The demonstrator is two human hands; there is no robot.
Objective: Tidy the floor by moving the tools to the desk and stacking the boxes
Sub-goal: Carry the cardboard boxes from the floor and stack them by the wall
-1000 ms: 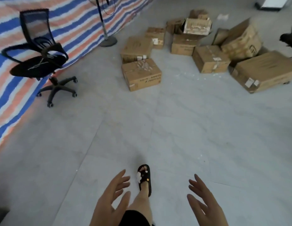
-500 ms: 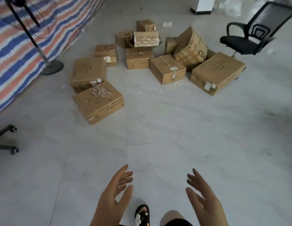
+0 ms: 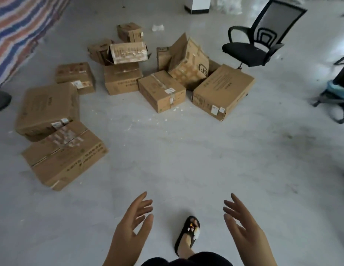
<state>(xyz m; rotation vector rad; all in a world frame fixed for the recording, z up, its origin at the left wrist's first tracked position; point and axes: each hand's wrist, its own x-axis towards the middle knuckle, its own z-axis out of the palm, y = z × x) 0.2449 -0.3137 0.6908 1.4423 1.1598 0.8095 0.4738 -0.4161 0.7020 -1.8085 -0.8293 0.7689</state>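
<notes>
Down at the bottom of my view, my left hand [image 3: 129, 233] and my right hand [image 3: 244, 233] are raised over the pale tiled floor [image 3: 186, 160], palms turned toward each other, fingers straight and spread, each grip holding nothing. Between them my foot in a black sandal [image 3: 188, 234] stands on the tiles.

Farther ahead on my left lies the nearest box [image 3: 64, 154], flat on the floor, its top seam taped. Touching its far edge is a second flat box [image 3: 47, 108], with a smaller one [image 3: 75, 76] beyond that. Across the middle, a taped box [image 3: 161, 91] sits beside a long box [image 3: 223, 91] on its right; both are on the floor and none of these is stacked. Behind them a crumpled, tilted box [image 3: 188, 60] leans among the others, and left of it an open carton [image 3: 129, 52] rests on top of a plain box [image 3: 122, 79]. The farthest small box [image 3: 130, 32] stands alone past that cluster. I can see no tools among them.

Off to the far right a black mesh-backed office chair [image 3: 257, 45] stands just behind the long box. A striped tarp [image 3: 19, 25] runs along the far left edge.
</notes>
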